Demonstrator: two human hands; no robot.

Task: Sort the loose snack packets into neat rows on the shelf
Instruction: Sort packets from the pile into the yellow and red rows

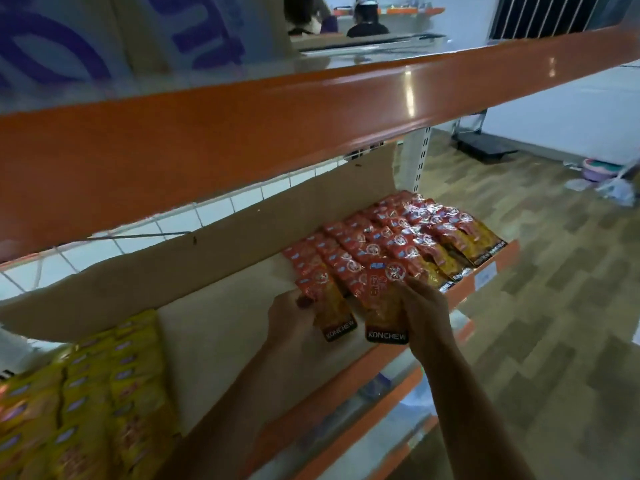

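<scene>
On the middle shelf (214,323), the left hand (291,322) holds 1 red packet (334,308) at its left edge, fingers curled against it. Just right of it, the right hand (427,311) grips a 2nd red packet (382,315) by its right edge. Beyond both hands, the rows of red packets (398,237) lie flat and overlapping. Well left of the left hand sit yellow packets (104,393).

Wood-pattern floor (554,306) is stretching off to the right and meeting a white wall (571,109). A barred window (547,15) is sitting high in that wall. A black stand (485,145) is resting at its foot, with a purple basin (602,168) lying nearby. Light is glinting off the orange shelf edge (242,133). A banner (104,39) with purple lettering is hanging upper left.
</scene>
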